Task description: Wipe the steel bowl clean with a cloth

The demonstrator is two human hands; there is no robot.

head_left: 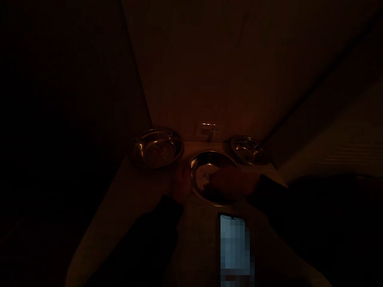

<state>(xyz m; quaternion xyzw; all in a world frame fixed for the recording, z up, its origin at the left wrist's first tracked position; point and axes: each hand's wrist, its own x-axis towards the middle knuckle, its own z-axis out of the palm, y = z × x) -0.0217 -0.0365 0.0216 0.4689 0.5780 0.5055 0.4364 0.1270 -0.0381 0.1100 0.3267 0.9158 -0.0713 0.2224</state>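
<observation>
The scene is very dark. A steel bowl (197,161) stands in the middle of a pale counter, with a white lump (206,175) inside that I cannot identify. My left hand (182,181) rests against the bowl's left rim; its fingers are too dim to read. Reaching into the bowl from the right, my right hand (229,181) lies on or beside the white lump; whether it grips it is unclear. Both arms wear dark sleeves.
A second steel bowl (157,148) sits at the back left and a smaller one (248,150) at the back right. A wall socket (209,130) is behind them. A lit phone (235,249) lies near the counter's front edge. Walls close in at the back and right.
</observation>
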